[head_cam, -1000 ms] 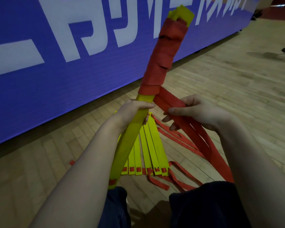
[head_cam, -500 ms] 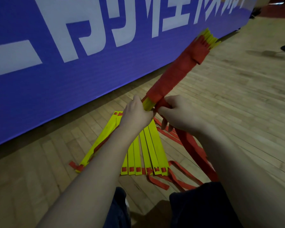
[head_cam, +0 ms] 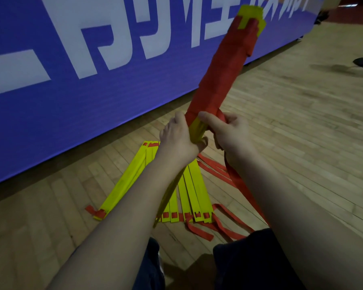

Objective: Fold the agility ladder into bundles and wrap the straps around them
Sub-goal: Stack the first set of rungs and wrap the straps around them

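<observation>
The bundle [head_cam: 220, 76] of ladder rungs is pointing up and to the right in front of the person. Its upper length is wound in red, with yellow ends poking out at the top. The left hand [head_cam: 176, 141] is gripping the bare yellow part just below the wrapping, fingers curled round it. The right hand [head_cam: 228, 132] is holding the red strap [head_cam: 239, 181] at the lower edge of the wrap, with its thumb lying across the bundle and touching it. From under that hand the strap is trailing down beside the right forearm toward the floor.

Beneath the hands, loose yellow rungs [head_cam: 195, 189] are lying flat side by side on the wooden floor [head_cam: 302, 143], with red strap ends curling at their near ends. A slanted stack [head_cam: 126, 185] of more rungs is lying just to their left. A blue banner [head_cam: 71, 101] with large white lettering is running along the far edge of the floor. Dark trouser knees [head_cam: 239, 264] are showing at the bottom.
</observation>
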A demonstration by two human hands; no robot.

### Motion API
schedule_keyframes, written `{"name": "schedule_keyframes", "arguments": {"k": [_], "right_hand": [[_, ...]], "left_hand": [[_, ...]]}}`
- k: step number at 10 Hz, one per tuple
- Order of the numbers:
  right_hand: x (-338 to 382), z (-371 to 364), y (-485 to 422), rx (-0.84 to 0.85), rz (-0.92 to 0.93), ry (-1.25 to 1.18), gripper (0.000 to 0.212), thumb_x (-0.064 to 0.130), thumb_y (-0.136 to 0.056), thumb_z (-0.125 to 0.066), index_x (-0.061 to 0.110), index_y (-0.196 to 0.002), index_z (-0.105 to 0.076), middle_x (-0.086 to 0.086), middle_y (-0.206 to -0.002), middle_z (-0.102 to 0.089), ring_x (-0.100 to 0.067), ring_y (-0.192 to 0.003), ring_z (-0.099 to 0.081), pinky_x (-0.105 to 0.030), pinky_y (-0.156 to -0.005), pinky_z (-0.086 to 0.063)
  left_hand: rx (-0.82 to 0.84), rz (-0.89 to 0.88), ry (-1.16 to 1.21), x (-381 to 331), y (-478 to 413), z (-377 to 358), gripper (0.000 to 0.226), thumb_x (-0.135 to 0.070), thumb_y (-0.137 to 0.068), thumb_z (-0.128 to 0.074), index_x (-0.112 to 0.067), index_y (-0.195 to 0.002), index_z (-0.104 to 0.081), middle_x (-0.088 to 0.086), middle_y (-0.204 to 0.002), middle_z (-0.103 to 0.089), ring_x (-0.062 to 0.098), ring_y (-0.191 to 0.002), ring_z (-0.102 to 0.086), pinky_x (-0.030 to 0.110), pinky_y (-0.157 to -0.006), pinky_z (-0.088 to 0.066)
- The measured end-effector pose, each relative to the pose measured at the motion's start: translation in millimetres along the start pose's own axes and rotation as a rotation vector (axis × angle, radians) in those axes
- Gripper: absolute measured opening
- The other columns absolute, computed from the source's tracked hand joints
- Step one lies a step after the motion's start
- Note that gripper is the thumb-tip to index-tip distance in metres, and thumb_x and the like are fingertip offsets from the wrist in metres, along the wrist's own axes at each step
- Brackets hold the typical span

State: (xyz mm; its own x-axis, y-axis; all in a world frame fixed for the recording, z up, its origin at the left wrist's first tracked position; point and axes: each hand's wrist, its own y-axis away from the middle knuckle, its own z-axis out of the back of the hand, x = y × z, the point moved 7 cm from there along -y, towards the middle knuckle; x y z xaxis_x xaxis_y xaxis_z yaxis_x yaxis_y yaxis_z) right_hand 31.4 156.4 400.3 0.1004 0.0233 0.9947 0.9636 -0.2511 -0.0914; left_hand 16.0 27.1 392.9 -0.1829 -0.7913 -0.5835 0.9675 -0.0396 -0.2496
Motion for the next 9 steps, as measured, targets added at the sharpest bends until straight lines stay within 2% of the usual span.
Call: {"name": "schedule_keyframes", "arguments": {"k": [1,2,3,4,5,6,7,8,9], "right_hand": [[-3.5,7.5,-5.2,0.003,-0.014,-0.039,0.03,0.015,-0.084,-0.073,0.013,-0.057,-0.059,-0.01,-0.054,-0.051,-0.009,-0.031,-0.028,-0.018,-0.033,-0.02],[-0.8,8.4,-7.6,0.146,-0.022,-0.157,0.021,0.021,-0.08,-0.072,0.006,-0.072,-0.06,-0.021,-0.075,-0.045,-0.009,-0.034,-0.024,-0.022,-0.035,-0.014],[2.8,6.8,-7.4,0.273,-0.013,-0.245,0.028,0.025,-0.076,-0.066,0.0,-0.083,-0.058,-0.017,-0.072,-0.046,-0.006,-0.034,-0.025,-0.019,-0.032,-0.016],[6.6,3.1,-5.0,0.367,0.018,-0.254,0.024,0.021,-0.076,-0.071,0.001,-0.08,-0.058,-0.005,-0.059,-0.054,-0.004,-0.032,-0.028,-0.015,-0.031,-0.02],[8.1,0.9,-2.1,0.48,0.03,-0.227,0.038,0.032,-0.066,-0.078,0.002,-0.083,-0.061,-0.016,-0.074,-0.06,-0.006,-0.03,-0.036,-0.016,-0.03,-0.026],[3.7,3.6,0.0,0.547,-0.025,-0.141,0.026,0.025,-0.073,-0.067,0.004,-0.088,-0.062,-0.009,-0.079,-0.071,-0.011,-0.035,-0.053,-0.018,-0.034,-0.036],[-4.7,7.1,0.9,0.595,-0.079,-0.043,0.017,0.011,-0.076,-0.064,0.003,-0.091,-0.066,-0.008,-0.081,-0.074,-0.015,-0.045,-0.062,-0.022,-0.044,-0.049],[-16.6,11.3,0.9,0.621,-0.174,0.005,0.026,0.01,-0.077,-0.064,-0.004,-0.099,-0.064,-0.017,-0.082,-0.073,-0.019,-0.051,-0.066,-0.028,-0.052,-0.057],[-24.3,13.2,3.0,0.663,-0.246,0.03,0.035,0.011,-0.08,-0.062,-0.008,-0.109,-0.061,-0.018,-0.081,-0.073,-0.021,-0.055,-0.067,-0.031,-0.057,-0.058]], "left_hand": [[0.136,0.009,0.337,-0.6,1.6,6.2,0.049,-0.039,-0.075,-0.08,-0.02,-0.113,-0.056,0.004,-0.108,-0.065,0.022,-0.097,-0.065,0.047,-0.087,-0.054],[0.504,0.187,0.778,20.3,3.3,-6.8,0.045,-0.035,-0.076,-0.077,-0.02,-0.117,-0.064,0.008,-0.098,-0.071,0.02,-0.078,-0.069,0.043,-0.073,-0.059],[0.617,0.353,0.9,42.8,4.4,-18.3,0.047,-0.035,-0.085,-0.067,-0.015,-0.128,-0.062,0.016,-0.117,-0.067,0.017,-0.078,-0.07,0.032,-0.069,-0.054],[0.64,0.428,0.94,41.3,12.6,-24.9,0.036,-0.019,-0.097,-0.055,-0.004,-0.13,-0.056,0.01,-0.092,-0.066,0.012,-0.061,-0.068,0.024,-0.054,-0.053],[0.709,0.364,0.873,25.6,23.1,-17.8,0.041,-0.009,-0.093,-0.056,0.007,-0.131,-0.052,0.004,-0.073,-0.065,0.01,-0.052,-0.064,0.022,-0.049,-0.05],[0.703,0.262,0.828,22.3,19.9,-11.9,0.061,-0.014,-0.072,-0.07,0.006,-0.126,-0.053,-0.003,-0.059,-0.065,0.008,-0.048,-0.062,0.02,-0.047,-0.048],[0.692,0.211,0.754,24.6,17.5,-8.6,0.074,-0.02,-0.06,-0.072,0.008,-0.126,-0.051,0.003,-0.062,-0.061,0.013,-0.048,-0.059,0.023,-0.048,-0.046],[0.743,0.132,0.723,22.9,15.7,-4.8,0.073,-0.027,-0.054,-0.08,0.005,-0.115,-0.055,0.01,-0.061,-0.058,0.019,-0.048,-0.054,0.027,-0.051,-0.044],[0.707,0.139,0.721,25.5,13.2,2.6,0.07,-0.029,-0.048,-0.081,0.005,-0.105,-0.057,0.012,-0.058,-0.057,0.02,-0.044,-0.053,0.026,-0.048,-0.043]]}}
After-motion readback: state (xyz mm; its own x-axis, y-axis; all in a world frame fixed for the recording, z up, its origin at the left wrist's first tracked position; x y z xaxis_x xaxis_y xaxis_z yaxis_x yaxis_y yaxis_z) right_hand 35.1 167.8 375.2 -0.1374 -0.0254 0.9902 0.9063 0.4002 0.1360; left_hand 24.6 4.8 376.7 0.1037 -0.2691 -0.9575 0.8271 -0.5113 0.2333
